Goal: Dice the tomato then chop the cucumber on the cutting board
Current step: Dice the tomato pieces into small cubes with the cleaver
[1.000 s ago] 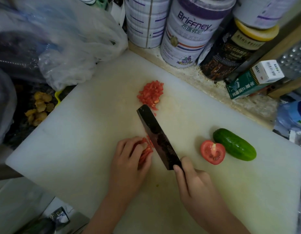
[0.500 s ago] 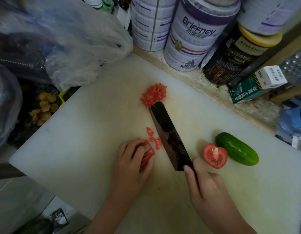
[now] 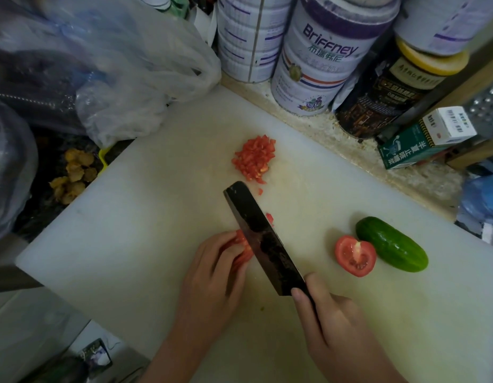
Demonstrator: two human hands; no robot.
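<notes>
On the white cutting board, my left hand presses down on sliced tomato strips, mostly hidden under the fingers. My right hand grips the handle of a dark cleaver, whose blade stands against the strips right beside my left fingertips. A pile of diced tomato lies farther back on the board. A tomato half sits cut face up to the right, touching a whole green cucumber.
Tall tins, a dark jar and a green box line the counter behind the board. A clear plastic bag bulges at the back left. Yellowish pieces lie left of the board.
The cleaver had pushed diced bits toward the pile half a second ago; it has come back to the tomato strips under my left hand. The loose bits by my fingers are mostly gone.
</notes>
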